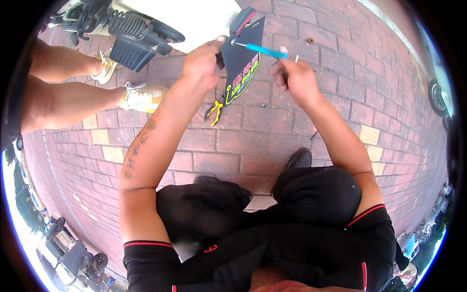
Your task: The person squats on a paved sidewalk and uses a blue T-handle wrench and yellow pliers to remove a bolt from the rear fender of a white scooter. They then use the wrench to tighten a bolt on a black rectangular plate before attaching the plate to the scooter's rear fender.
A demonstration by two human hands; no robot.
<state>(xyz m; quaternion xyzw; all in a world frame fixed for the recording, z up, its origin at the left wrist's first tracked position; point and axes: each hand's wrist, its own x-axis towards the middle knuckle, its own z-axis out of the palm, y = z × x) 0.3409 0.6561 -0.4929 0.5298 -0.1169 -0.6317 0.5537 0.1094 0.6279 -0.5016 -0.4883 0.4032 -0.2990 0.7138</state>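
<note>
My left hand [202, 65] is closed on the upper left edge of a black mudguard plate [230, 68] with a colourful sticker, under a red reflector [242, 20] at the back of a white scooter [199, 19]. My right hand [292, 80], fingers curled, holds the end of a teal screwdriver [265, 51], whose metal shaft reaches a round fastener on the plate. A small white stick [296, 58] pokes up among those fingers. Yellow and black pliers [214, 111] are just below the plate, on the brick paving [243, 138].
Another person's bare legs [68, 104] and pale sneakers [141, 97] are close at the left, beside the scooter's shock absorber [124, 27]. A vehicle's wheel [436, 97] is at the right rim. More scooters [70, 253] stand at the lower left. My bent knees are below my hands.
</note>
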